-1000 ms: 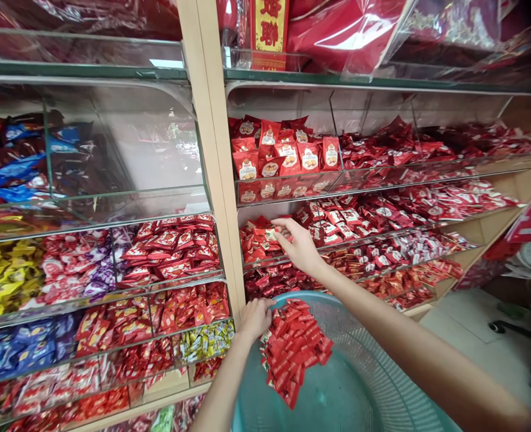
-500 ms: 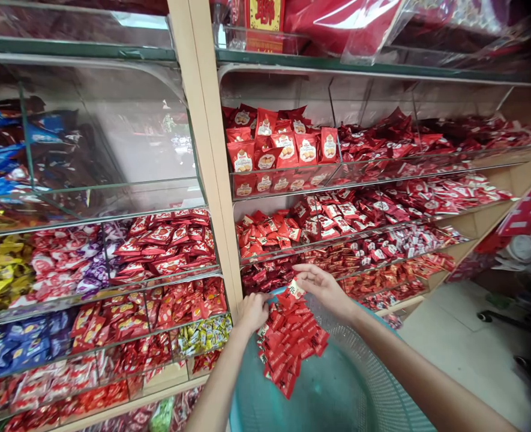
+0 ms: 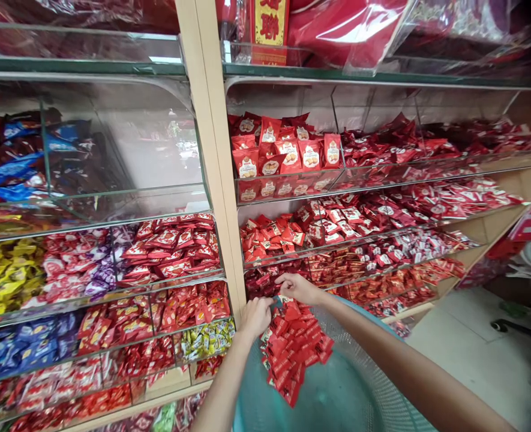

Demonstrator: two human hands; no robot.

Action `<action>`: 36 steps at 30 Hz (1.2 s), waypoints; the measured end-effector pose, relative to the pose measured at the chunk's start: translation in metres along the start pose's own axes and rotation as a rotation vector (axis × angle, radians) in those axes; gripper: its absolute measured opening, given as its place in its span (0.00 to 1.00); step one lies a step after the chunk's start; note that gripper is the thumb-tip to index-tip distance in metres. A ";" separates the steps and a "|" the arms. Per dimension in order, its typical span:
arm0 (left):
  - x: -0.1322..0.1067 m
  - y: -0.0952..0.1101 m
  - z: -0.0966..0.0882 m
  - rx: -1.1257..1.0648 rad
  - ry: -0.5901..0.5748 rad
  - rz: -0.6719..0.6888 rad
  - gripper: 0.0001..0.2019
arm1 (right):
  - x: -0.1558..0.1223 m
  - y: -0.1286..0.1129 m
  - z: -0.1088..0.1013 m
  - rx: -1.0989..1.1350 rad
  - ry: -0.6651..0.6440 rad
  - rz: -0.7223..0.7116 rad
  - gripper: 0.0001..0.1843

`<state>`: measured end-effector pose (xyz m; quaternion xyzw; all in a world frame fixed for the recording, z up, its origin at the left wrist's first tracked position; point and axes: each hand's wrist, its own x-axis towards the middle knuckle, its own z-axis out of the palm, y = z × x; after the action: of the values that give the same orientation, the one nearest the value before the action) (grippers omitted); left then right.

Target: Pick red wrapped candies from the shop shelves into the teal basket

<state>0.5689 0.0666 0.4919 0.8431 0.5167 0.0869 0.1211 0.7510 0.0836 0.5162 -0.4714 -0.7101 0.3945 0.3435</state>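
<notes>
A teal plastic basket (image 3: 355, 384) with mesh sides stands below me, against the shelves. Small red candy packets (image 3: 294, 348) lie heaped at its far side, some showing cream patches with black characters. My left hand (image 3: 255, 316) is closed over the basket's far left rim, its fingertips partly hidden. Just to its right, my right hand (image 3: 299, 289) has its fingers bent down in a pinch on a red and cream packet (image 3: 285, 299) at the top of the heap. The two hands are close but apart.
Glass-fronted shelves hold red packets (image 3: 287, 153), yellow sweets (image 3: 13, 270) and blue packets (image 3: 22, 342). A wooden upright (image 3: 222, 180) divides the shelving. Behind the basket, a bin holds similar red packets (image 3: 274, 237). Tiled floor (image 3: 449, 348) and a wheeled base (image 3: 508, 329) lie at right.
My right hand has moved left, nearer my left hand, and its fingers have closed downward on the packet. My left hand stays at the rim. The view has shifted slightly.
</notes>
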 end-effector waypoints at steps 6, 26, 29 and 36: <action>0.001 0.002 -0.001 0.038 -0.019 -0.001 0.19 | 0.009 0.011 0.012 -0.140 -0.064 0.005 0.14; 0.001 0.002 0.000 0.061 0.001 -0.044 0.21 | 0.001 0.028 0.021 -0.400 0.126 -0.023 0.13; 0.001 0.002 0.000 0.061 0.008 -0.037 0.21 | 0.000 0.022 0.021 -0.401 0.173 -0.052 0.09; 0.002 0.003 -0.002 0.069 -0.008 -0.044 0.21 | -0.024 -0.005 0.009 -0.396 0.269 -0.135 0.10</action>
<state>0.5719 0.0675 0.4945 0.8355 0.5374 0.0627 0.0958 0.7491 0.0579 0.5140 -0.5292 -0.7513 0.1576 0.3615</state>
